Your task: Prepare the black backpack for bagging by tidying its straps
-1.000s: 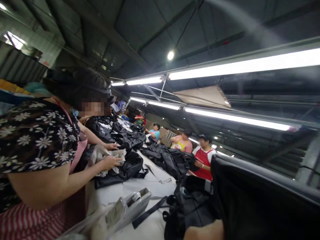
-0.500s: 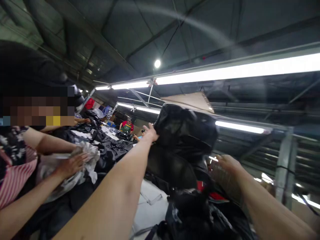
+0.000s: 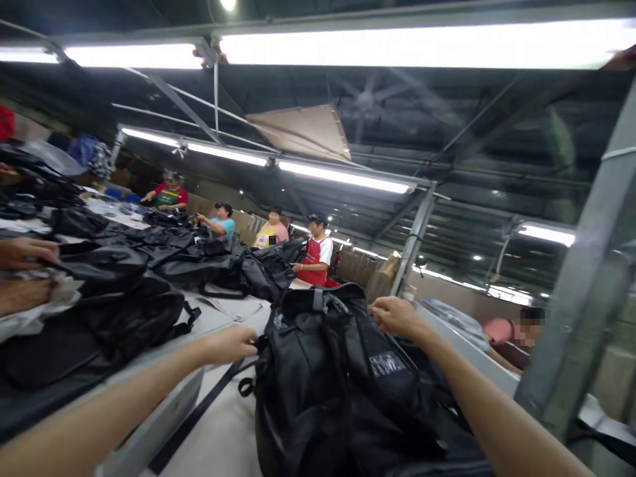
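A black backpack (image 3: pixel 318 371) lies on the pale table (image 3: pixel 226 424) in front of me, its straps and a light-printed patch facing up. At its left edge my left hand (image 3: pixel 232 343) is closed, with the fingertips against a black strap or edge; what it pinches is too small to tell. My right hand (image 3: pixel 397 317) is closed at the upper right edge of the backpack, its fingers curled on the black fabric. One black strap (image 3: pixel 199 411) trails over the table to the lower left.
More black bags (image 3: pixel 99 324) are heaped along the table to the left. A co-worker's hands (image 3: pixel 30 278) hold a whitish cloth at the left edge. Several people stand beyond the table. A metal post (image 3: pixel 586 285) rises at right.
The black bag held up before me is now down on the table, seen strap side up. Both my hands have come lower, and the view has turned right and down.
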Tool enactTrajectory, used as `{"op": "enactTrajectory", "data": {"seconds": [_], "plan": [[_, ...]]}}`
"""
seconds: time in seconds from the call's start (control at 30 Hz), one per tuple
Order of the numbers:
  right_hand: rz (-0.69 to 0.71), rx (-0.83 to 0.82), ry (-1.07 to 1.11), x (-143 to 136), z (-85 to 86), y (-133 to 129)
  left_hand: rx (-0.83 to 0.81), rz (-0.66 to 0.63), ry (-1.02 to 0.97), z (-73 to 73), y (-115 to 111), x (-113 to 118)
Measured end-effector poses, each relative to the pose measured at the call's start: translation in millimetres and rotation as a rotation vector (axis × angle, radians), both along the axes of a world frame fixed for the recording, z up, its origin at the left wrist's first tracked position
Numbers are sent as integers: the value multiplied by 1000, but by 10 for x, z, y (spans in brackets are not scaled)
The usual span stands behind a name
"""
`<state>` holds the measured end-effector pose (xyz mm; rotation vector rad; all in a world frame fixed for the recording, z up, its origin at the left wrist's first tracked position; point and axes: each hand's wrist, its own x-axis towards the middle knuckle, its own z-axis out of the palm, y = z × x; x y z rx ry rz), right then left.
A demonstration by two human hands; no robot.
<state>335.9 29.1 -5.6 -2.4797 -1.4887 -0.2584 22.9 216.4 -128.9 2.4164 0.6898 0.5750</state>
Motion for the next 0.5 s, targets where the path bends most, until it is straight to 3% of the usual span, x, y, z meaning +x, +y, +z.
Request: {"op": "enactTrajectory", "data": {"seconds": [0.17,0.27,0.37,0.5], "plan": [[14,-166,43,-224,-290,-473,-15,-183,56,-157,-996,214],[49,-187,-9,-467,-559,-550,-81,-278,121,-393,-1431,285],[2,-188,-71,-543,-692,-562,-54,-305,239,-851,-1525,445],[-152,-185,-113,-289,-473,-655,-82,-244,27,-1534,-1358,622]]}}
